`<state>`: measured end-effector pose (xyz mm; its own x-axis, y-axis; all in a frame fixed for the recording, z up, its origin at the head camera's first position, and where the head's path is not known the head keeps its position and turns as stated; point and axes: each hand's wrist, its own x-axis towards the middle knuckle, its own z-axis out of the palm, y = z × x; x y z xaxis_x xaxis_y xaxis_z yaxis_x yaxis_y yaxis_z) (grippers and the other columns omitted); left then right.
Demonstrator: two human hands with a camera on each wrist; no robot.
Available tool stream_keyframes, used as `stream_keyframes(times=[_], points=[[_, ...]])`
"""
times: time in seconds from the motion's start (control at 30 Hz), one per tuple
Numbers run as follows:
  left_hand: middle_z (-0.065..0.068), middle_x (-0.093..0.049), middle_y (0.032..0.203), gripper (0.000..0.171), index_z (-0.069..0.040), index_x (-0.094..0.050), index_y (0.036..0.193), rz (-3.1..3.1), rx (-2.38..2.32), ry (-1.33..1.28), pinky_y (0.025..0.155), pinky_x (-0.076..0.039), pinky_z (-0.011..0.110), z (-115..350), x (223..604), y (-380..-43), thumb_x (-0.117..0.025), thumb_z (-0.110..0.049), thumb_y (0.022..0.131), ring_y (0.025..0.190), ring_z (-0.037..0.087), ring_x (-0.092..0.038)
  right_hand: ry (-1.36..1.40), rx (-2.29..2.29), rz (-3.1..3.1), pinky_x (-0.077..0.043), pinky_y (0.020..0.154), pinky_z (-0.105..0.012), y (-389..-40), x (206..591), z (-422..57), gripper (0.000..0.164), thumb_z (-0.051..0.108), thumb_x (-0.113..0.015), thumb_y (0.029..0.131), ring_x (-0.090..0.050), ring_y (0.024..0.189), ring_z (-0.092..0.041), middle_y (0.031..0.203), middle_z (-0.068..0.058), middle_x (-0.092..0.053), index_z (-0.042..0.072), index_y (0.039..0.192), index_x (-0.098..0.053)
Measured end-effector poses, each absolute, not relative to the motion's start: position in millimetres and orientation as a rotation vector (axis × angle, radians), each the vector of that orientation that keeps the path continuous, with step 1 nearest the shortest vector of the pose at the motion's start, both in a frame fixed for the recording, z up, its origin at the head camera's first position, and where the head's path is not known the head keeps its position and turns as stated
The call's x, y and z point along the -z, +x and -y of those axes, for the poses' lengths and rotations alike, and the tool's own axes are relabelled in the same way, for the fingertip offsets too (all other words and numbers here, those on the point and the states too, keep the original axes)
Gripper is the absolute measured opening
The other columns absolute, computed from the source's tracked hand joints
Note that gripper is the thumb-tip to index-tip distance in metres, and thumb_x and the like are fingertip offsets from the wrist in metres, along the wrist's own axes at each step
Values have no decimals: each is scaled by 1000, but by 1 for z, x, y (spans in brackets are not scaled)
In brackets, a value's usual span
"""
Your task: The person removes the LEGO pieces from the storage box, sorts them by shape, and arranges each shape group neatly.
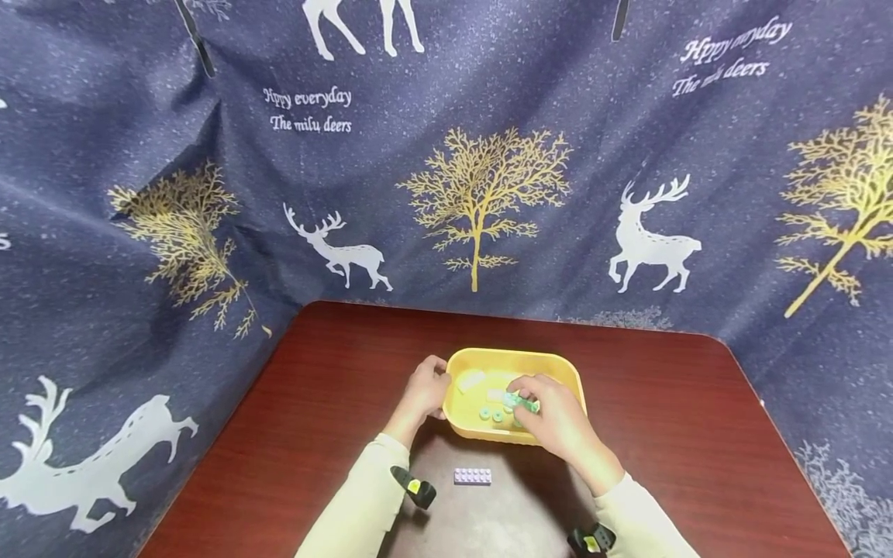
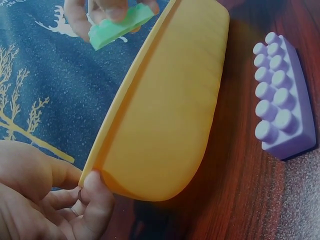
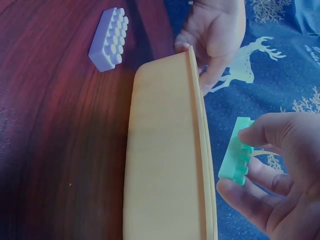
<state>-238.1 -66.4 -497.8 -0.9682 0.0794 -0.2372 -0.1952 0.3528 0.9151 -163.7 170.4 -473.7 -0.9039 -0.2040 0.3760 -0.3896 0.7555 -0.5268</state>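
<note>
A yellow plastic basin [image 1: 512, 359] stands on the table, with several small green and pale pieces inside. My left hand [image 1: 425, 387] pinches its left rim between thumb and fingers, as the left wrist view shows closely. Over the basin, my right hand [image 1: 554, 415] holds a green building block [image 3: 236, 152] between thumb and fingertips, its studs toward the palm in the right wrist view. A purple building block [image 1: 472, 476] with two rows of studs lies on the table on the near side of the basin, studs up, touched by neither hand.
The dark red wooden table [image 1: 349, 349] has rounded far corners. Behind and beside it hangs a blue cloth [image 1: 432, 93] printed with deer and trees. Black straps with yellow tags [image 1: 415, 486] sit on both wrists over light sleeves.
</note>
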Motion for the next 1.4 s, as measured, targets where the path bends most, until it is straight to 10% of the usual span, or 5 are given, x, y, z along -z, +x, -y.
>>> stream_keyframes(times=[1.4], points=[[19,-60,101,31,-3,-54,132,-2344,-1699,-97,40,-55,28,66,501,-239,-51,-10,101,60,28,-65,527,-862,2697,-53,70,-23,-99,493,-157,28,11,-82,78,-60,81,0,91,18,-66,30,98,-76]])
